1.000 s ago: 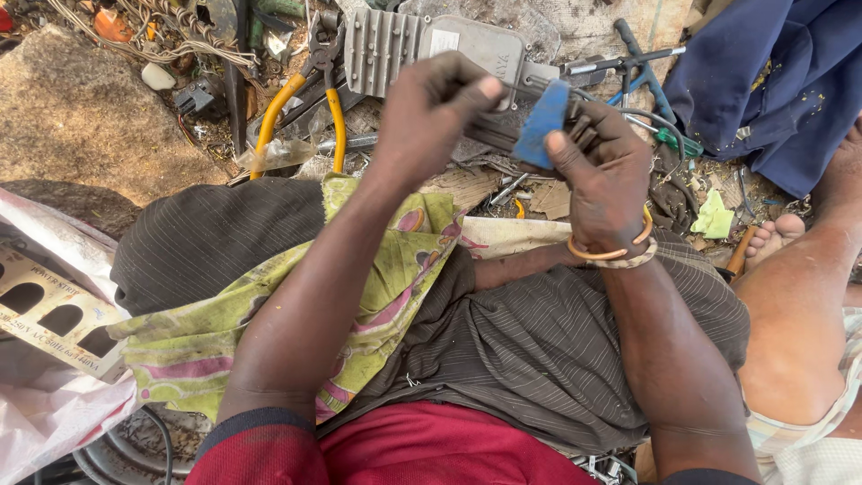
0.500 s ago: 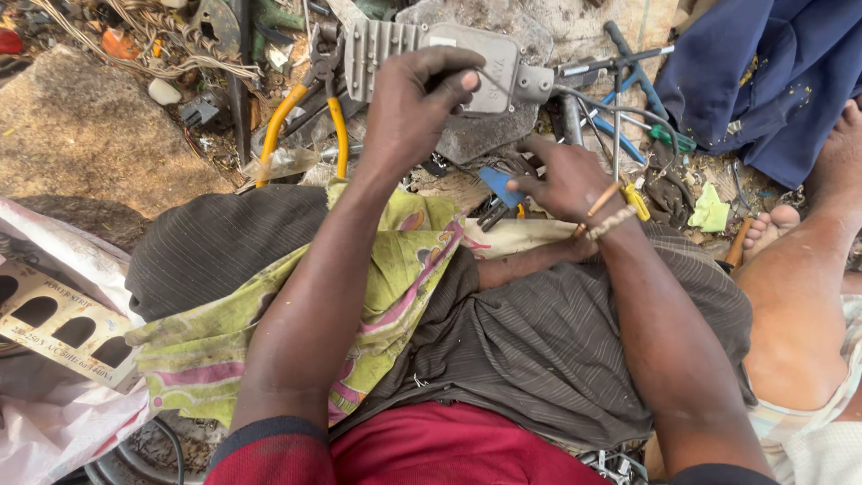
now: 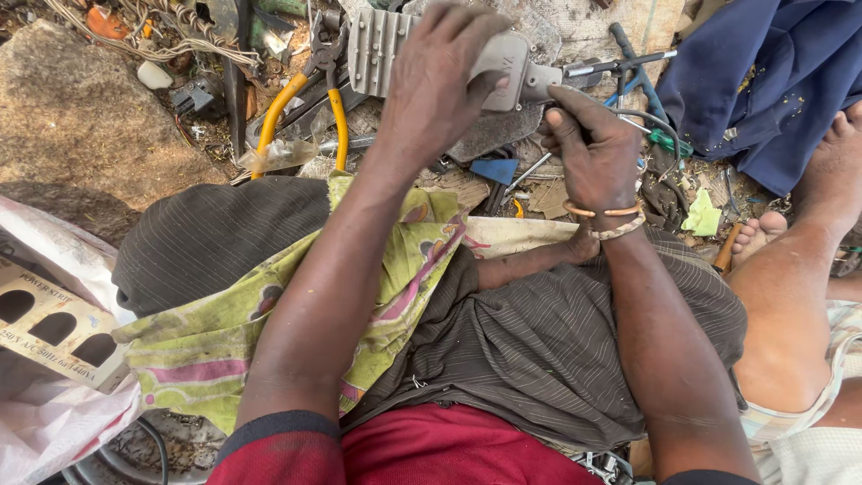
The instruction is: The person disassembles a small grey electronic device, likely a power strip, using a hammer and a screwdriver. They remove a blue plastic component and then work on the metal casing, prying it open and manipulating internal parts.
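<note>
My left hand (image 3: 444, 85) grips a grey finned metal casing (image 3: 377, 49) from above, holding it over the cluttered ground. My right hand (image 3: 593, 148) sits at the casing's narrow right end, thumb against it. Its fingers are curled around what looks like a thin metal rod (image 3: 525, 177) that pokes out below the hand. Two bangles circle that wrist. A small blue piece (image 3: 494, 171) lies on the ground between my hands. A patterned green cloth (image 3: 269, 305) drapes over my lap.
Yellow-handled pliers (image 3: 296, 99) lie to the left of the casing among wires and scrap. A large stone (image 3: 81, 117) is at far left, and a white card with oval holes (image 3: 54, 323) below it. Another person's leg (image 3: 808, 287) and a blue cloth (image 3: 772, 81) are at right.
My right hand let go of the blue piece, which now lies on the ground, and rose to the casing's right end. My left hand kept its grip on the casing.
</note>
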